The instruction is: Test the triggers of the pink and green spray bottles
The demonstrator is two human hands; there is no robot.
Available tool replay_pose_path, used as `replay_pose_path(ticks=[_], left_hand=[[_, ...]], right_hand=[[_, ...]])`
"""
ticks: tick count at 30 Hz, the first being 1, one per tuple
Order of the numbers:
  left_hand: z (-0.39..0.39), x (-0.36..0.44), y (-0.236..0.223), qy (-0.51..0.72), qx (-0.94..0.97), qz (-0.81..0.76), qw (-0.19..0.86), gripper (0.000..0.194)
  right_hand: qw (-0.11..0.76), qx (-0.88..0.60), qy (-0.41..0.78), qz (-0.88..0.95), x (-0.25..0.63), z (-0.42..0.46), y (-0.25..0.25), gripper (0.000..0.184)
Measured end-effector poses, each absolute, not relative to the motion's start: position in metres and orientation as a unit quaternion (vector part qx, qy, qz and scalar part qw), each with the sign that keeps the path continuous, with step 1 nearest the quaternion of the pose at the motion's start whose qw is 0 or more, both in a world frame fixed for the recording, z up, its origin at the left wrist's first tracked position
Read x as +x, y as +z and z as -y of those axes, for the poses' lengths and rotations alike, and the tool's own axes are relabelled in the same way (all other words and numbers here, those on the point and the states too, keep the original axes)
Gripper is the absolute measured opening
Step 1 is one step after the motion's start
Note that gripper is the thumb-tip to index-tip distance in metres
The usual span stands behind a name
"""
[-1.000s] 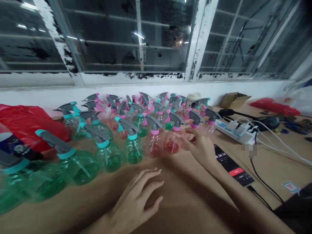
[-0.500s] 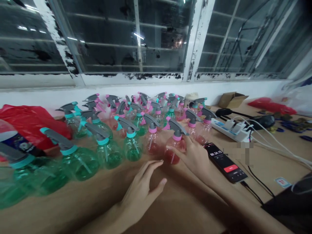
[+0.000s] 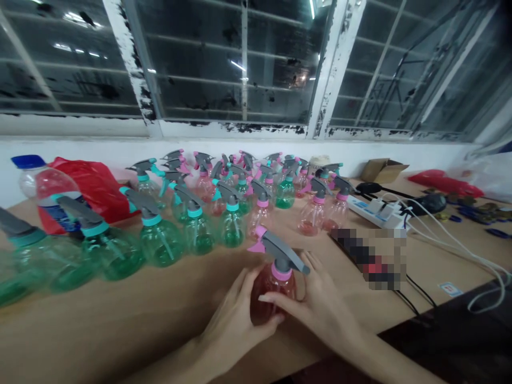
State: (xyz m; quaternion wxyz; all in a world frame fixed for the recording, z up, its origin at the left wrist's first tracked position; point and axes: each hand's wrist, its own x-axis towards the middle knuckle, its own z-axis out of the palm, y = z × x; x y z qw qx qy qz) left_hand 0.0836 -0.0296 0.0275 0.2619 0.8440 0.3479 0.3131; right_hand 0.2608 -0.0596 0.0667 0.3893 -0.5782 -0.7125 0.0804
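Note:
A pink spray bottle (image 3: pixel 276 285) with a grey trigger head and pink collar stands on the wooden table (image 3: pixel 120 325) close to me. My left hand (image 3: pixel 236 325) wraps its left side. My right hand (image 3: pixel 320 309) cups its right side, fingers curled over the front. Both hands grip the same bottle.
Several green spray bottles (image 3: pixel 160 240) and pink spray bottles (image 3: pixel 312 216) stand in rows toward the window sill. A red bag (image 3: pixel 96 186) and a blue-capped bottle (image 3: pixel 44 186) sit at left. A power strip (image 3: pixel 378 210) with white cables, a phone and a cardboard box (image 3: pixel 382 169) lie at right.
My right hand has pulled the pink spray bottle out of the row toward me, and my left hand has closed on it. The view shifted right.

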Motion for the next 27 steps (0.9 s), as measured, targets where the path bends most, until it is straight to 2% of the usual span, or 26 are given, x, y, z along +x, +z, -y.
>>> replay_pose_path(ticks=[5, 9, 15, 21, 27], left_hand=[[0.036, 0.064, 0.033, 0.310, 0.856, -0.352, 0.219, 0.068], [0.036, 0.056, 0.038, 0.267, 0.858, -0.376, 0.226, 0.067], [0.029, 0.047, 0.034, 0.248, 0.863, -0.393, 0.196, 0.071], [0.013, 0.025, 0.018, 0.158, 0.905, -0.370, 0.137, 0.088], [0.005, 0.010, 0.003, 0.118, 0.924, -0.355, 0.081, 0.087]], right_hand=[[0.453, -0.457, 0.298, 0.705, 0.252, 0.044, 0.078, 0.053], [0.484, -0.374, 0.347, 0.710, 0.237, 0.028, 0.082, 0.049], [0.527, -0.373, 0.313, 0.697, 0.216, 0.020, 0.081, 0.022], [0.508, -0.409, 0.289, 0.700, 0.222, 0.015, 0.072, 0.021], [0.486, -0.416, 0.263, 0.722, 0.229, 0.008, 0.070, 0.012]])
